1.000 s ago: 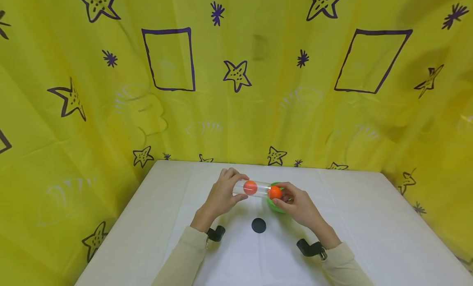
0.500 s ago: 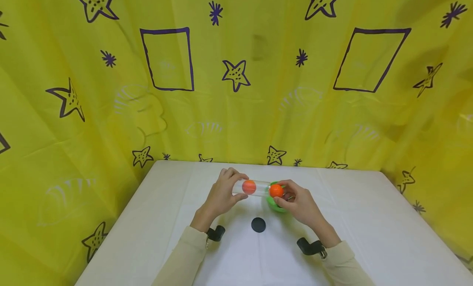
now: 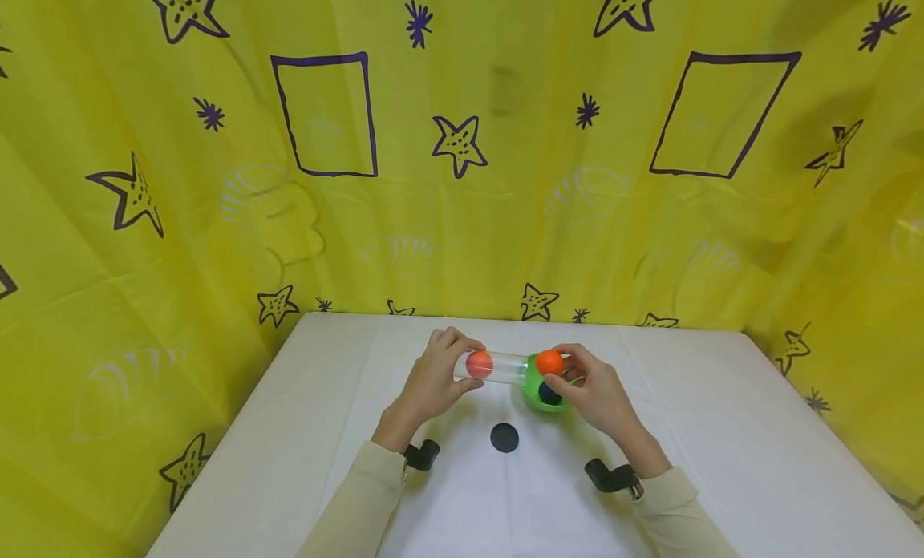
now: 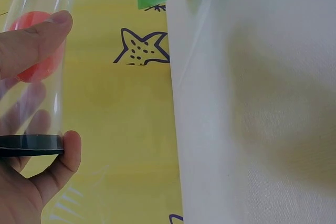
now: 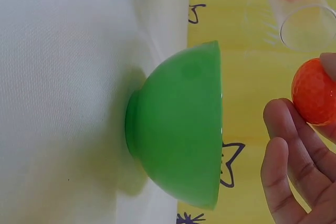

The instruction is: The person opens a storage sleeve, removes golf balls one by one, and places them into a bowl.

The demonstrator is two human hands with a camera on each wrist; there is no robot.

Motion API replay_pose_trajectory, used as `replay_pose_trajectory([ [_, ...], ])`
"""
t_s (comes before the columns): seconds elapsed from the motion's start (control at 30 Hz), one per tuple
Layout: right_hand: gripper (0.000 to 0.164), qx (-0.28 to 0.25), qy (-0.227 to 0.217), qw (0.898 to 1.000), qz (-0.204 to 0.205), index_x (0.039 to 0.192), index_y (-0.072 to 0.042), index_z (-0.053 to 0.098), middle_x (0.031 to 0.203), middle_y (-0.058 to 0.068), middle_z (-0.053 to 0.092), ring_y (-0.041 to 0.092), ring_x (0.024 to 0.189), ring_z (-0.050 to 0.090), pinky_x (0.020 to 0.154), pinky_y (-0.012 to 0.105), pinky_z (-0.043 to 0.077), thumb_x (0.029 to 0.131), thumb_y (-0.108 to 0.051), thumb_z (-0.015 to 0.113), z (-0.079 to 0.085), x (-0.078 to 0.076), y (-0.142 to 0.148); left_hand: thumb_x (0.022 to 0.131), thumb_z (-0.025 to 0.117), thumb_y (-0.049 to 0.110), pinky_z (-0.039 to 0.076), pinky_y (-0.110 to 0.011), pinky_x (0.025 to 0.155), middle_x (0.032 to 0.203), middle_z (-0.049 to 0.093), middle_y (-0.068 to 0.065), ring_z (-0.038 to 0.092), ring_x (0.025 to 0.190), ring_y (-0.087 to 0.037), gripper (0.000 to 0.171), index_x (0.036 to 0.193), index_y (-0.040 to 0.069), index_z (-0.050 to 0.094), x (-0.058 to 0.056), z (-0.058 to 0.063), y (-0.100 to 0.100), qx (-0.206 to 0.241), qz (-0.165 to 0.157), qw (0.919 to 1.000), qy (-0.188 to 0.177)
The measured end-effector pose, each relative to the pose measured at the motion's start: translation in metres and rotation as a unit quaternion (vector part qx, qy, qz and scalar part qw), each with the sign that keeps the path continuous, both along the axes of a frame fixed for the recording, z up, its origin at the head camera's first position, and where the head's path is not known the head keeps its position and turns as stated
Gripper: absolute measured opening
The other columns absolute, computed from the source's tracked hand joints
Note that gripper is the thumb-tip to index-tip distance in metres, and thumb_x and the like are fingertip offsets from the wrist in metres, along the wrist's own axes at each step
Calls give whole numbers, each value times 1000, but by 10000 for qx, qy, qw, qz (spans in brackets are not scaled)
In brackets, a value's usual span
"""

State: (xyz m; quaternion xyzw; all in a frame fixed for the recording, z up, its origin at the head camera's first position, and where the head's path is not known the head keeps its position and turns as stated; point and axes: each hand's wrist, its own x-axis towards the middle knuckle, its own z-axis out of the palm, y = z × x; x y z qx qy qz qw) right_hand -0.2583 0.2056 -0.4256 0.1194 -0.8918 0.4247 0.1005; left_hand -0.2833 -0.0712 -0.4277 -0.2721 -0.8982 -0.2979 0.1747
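My left hand [image 3: 435,375] grips a clear tube [image 3: 511,369] held nearly level above the table. Inside the tube lies an orange-red ball [image 3: 480,365], and a black cap [image 4: 32,145] covers the end by my palm. The other end is uncovered, as the right wrist view shows. My right hand [image 3: 595,390] pinches an orange golf ball [image 5: 315,92] between thumb and fingers, a short way from that uncovered end. Under the right hand stands a green bowl [image 5: 181,127] with a dark ball [image 3: 550,393] in it; the fingers partly hide the bowl in the head view.
A loose black cap [image 3: 504,438] lies on the white table [image 3: 303,462], nearer to me than the bowl. Behind the table and along both sides hangs a yellow curtain [image 3: 462,229] with star drawings.
The right hand and its golf ball have moved right, away from the tube's uncovered end. The ball inside the tube has shifted slightly left. The dark ball in the bowl has come into sight.
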Motion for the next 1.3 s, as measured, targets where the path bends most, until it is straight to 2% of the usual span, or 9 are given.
replay_pose_trajectory([
  [0.2,44,-5,-36,9998,-184,133,-9,59,106,14,74,22,89,66,68,23,53,94,-20,76,-2,-2,6,78,90,18,50,-31,80,114,59,-1,48,108,-19,48,122,17,68,1,0,0,-9,14,10000,22],
  [0.43,47,44,-2,9992,-395,133,-8,59,114,15,71,24,94,65,72,23,52,94,-28,76,-7,-6,13,78,89,17,50,-30,79,114,60,-3,47,107,-19,48,121,17,68,1,2,0,24,3,10000,2],
  [0.7,47,120,69,9986,-517,132,-5,60,117,14,67,26,99,61,75,21,51,93,-25,77,-14,-12,19,79,89,19,50,-31,81,116,60,-2,47,108,-19,48,122,17,68,1,2,0,21,17,10000,-37],
  [0.97,47,265,29,9981,-561,131,-2,60,120,17,65,28,101,60,79,27,50,93,-24,77,-20,-15,23,79,89,19,52,-34,83,118,60,-4,48,111,-20,48,122,16,68,1,1,0,-6,36,10000,-60],
  [1.3,43,547,-166,9963,-648,128,-2,63,122,20,59,34,109,53,83,34,45,93,-23,76,-25,-16,25,81,88,21,52,-35,85,119,59,-2,48,112,-20,48,124,16,68,0,-1,0,-26,57,9999,-151],
])
